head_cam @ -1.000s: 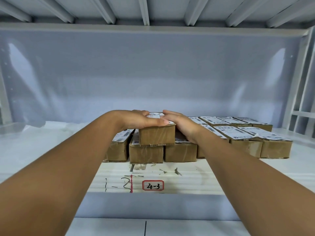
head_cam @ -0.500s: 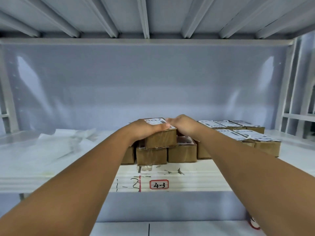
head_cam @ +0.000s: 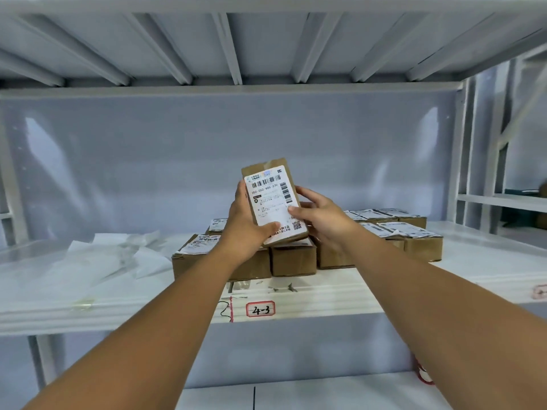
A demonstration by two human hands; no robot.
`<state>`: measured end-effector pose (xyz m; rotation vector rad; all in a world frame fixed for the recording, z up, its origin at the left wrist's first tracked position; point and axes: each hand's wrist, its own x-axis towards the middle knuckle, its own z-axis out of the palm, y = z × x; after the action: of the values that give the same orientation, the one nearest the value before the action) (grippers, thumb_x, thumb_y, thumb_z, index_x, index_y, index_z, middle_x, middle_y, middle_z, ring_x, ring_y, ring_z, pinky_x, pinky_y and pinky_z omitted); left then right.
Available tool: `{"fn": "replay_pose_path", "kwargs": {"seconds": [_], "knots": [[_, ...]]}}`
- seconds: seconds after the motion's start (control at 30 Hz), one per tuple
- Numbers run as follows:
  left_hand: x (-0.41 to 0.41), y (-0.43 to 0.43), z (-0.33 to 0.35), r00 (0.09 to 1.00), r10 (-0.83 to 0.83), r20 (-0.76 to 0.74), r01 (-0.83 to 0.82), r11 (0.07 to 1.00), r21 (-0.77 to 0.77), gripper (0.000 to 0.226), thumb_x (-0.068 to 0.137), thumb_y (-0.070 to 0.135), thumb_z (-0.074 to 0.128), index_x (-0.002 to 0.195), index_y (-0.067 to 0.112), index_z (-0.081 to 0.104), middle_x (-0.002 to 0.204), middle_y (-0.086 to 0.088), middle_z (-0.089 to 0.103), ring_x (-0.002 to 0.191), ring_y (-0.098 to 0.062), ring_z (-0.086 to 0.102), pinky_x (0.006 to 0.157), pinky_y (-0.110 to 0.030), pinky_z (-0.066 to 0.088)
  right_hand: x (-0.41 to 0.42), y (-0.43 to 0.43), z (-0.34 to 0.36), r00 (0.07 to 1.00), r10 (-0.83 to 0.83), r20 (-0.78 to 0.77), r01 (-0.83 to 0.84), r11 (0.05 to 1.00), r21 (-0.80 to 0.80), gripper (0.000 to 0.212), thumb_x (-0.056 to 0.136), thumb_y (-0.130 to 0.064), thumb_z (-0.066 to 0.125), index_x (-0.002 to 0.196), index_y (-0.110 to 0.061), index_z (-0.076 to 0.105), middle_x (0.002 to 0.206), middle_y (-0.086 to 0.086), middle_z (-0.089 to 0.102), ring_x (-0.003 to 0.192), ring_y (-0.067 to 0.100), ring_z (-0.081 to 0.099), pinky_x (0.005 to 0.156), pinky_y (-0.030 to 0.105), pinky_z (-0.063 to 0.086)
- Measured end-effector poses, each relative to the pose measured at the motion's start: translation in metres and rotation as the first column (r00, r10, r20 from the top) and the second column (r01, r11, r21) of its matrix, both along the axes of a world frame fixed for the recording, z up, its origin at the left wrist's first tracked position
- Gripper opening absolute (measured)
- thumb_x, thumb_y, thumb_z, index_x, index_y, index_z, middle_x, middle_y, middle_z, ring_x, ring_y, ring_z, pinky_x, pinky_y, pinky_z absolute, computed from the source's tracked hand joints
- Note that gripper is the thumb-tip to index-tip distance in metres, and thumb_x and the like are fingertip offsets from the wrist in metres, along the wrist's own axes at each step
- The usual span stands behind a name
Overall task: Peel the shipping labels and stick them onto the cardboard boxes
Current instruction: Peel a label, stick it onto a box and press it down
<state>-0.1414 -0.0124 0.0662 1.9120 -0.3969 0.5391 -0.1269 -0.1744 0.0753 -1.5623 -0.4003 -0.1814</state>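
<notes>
Lifted off the stack since a second ago, when it lay pressed flat under both palms: one box [head_cam: 261, 168], now held above the row and tipped so the labelled face looks toward the camera. Label [head_cam: 270, 202] already on, covering most of that face; lower corner near the QR code hard to judge, possibly not fully flat.

Left hand [head_cam: 247, 229] wrapped round the left side and bottom, thumb curled across the lower front onto the label, remaining fingers mostly hidden behind. Right hand [head_cam: 322, 220] at the right edge, thumb pressed on the label, fingers curled round the back edge. Firm pinch grip on both sides.

Other boxes [head_cam: 293, 258] in a row on the shelf [head_cam: 340, 294], just below the held one, those with tops in view labelled. Peeled backing sheets [head_cam: 118, 253] strewn to the left. Tag "4-3" [head_cam: 260, 309] on the shelf lip.

Reading: sticking on this one likely done; present step looks like a check or final smoothing. Next, probably setting it back with the finished ones. No fresh label supply seen, so remaining count unknown.
</notes>
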Motion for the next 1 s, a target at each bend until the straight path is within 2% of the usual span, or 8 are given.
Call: {"fn": "replay_pose_path", "kwargs": {"seconds": [0.1, 0.23, 0.37, 0.43, 0.6, 0.77, 0.9, 1.0], "knots": [[-0.005, -0.007, -0.009, 0.991, 0.089, -0.104, -0.084, 0.995, 0.049, 0.089, 0.084, 0.034, 0.067, 0.150, 0.022, 0.008, 0.150, 0.002, 0.035, 0.129, -0.022, 0.044, 0.086, -0.028, 0.043, -0.001, -0.007, -0.007, 0.995, -0.095, -0.010, 0.095, 0.992, 0.078, 0.052, 0.091, -0.008, 0.061, 0.140, -0.016, 0.044, 0.105, 0.006, 0.071, 0.089, 0.023, 0.071, 0.084, 0.040, 0.057], [-0.009, -0.010, -0.026, 0.988, 0.095, -0.121, -0.035, 0.902, 0.430, 0.061, 0.081, 0.042, 0.069, 0.135, 0.026, 0.045, 0.134, 0.006, 0.053, 0.117, -0.017, 0.052, 0.085, -0.024, 0.040, -0.006, -0.018, -0.012, 0.974, -0.226, 0.001, 0.224, 0.968, 0.111, 0.043, 0.092, -0.013, 0.061, 0.133, -0.020, 0.050, 0.098, 0.000, 0.070, 0.094, 0.021, 0.069, 0.091, 0.044, 0.053], [0.000, -0.020, -0.036, 0.976, 0.167, 0.137, -0.213, 0.634, 0.744, 0.041, 0.089, 0.030, 0.061, 0.127, 0.016, 0.054, 0.121, -0.006, 0.057, 0.106, -0.022, 0.055, 0.086, -0.030, 0.047, -0.009, -0.032, -0.014, 0.949, -0.316, 0.004, 0.310, 0.933, 0.181, 0.028, 0.093, -0.018, 0.059, 0.122, -0.018, 0.058, 0.094, -0.005, 0.068, 0.087, 0.014, 0.067, 0.081, 0.032, 0.054], [0.010, -0.023, -0.042, 0.951, 0.186, 0.246, -0.308, 0.573, 0.759, 0.027, 0.092, 0.020, 0.055, 0.117, 0.013, 0.058, 0.112, -0.008, 0.058, 0.098, -0.025, 0.058, 0.082, -0.036, 0.051, -0.011, -0.038, -0.016, 0.942, -0.335, -0.011, 0.331, 0.925, 0.186, 0.022, 0.094, -0.020, 0.058, 0.116, -0.018, 0.061, 0.092, -0.005, 0.068, 0.082, 0.013, 0.066, 0.078, 0.031, 0.055], [0.026, -0.028, -0.054, 0.922, 0.213, 0.325, -0.386, 0.592, 0.707, 0.031, 0.086, -0.004, 0.050, 0.114, 0.008, 0.056, 0.113, -0.012, 0.055, 0.100, -0.027, 0.054, 0.080, -0.036, 0.049, -0.007, -0.054, -0.025, 0.911, -0.409, -0.053, 0.411, 0.895, 0.174, 0.025, 0.099, -0.026, 0.048, 0.116, -0.017, 0.064, 0.106, 0.002, 0.070, 0.101, 0.024, 0.065, 0.095, 0.047, 0.051], [0.012, -0.044, -0.056, 0.887, 0.186, 0.422, -0.400, 0.766, 0.504, 0.051, 0.090, 0.006, 0.047, 0.140, 0.013, 0.038, 0.138, -0.008, 0.040, 0.128, -0.023, 0.033, 0.102, -0.031, 0.033, -0.010, -0.072, -0.026, 0.876, -0.478, -0.058, 0.480, 0.856, 0.191, 0.019, 0.099, -0.026, 0.046, 0.106, -0.022, 0.063, 0.107, 0.001, 0.069, 0.099, 0.020, 0.064, 0.089, 0.036, 0.051], [0.000, -0.080, -0.044, 0.929, 0.080, 0.360, -0.211, 0.916, 0.341, 0.051, 0.093, 0.020, 0.052, 0.141, 0.020, 0.035, 0.141, 0.000, 0.040, 0.130, -0.015, 0.034, 0.104, -0.023, 0.028, -0.017, -0.087, -0.025, 0.882, -0.458, -0.111, 0.472, 0.853, 0.225, 0.019, 0.096, -0.020, 0.046, 0.087, -0.021, 0.064, 0.089, 0.000, 0.069, 0.080, 0.015, 0.062, 0.068, 0.026, 0.045], [-0.006, -0.111, -0.033, 0.962, -0.067, 0.265, -0.011, 0.959, 0.285, 0.054, 0.094, 0.016, 0.051, 0.144, 0.024, 0.031, 0.140, 0.005, 0.043, 0.125, -0.012, 0.043, 0.100, -0.021, 0.033, -0.023, -0.105, -0.026, 0.877, -0.448, -0.173, 0.480, 0.828, 0.291, 0.019, 0.089, -0.017, 0.043, 0.083, -0.022, 0.061, 0.087, 0.002, 0.069, 0.082, 0.020, 0.061, 0.076, 0.034, 0.043]]}}
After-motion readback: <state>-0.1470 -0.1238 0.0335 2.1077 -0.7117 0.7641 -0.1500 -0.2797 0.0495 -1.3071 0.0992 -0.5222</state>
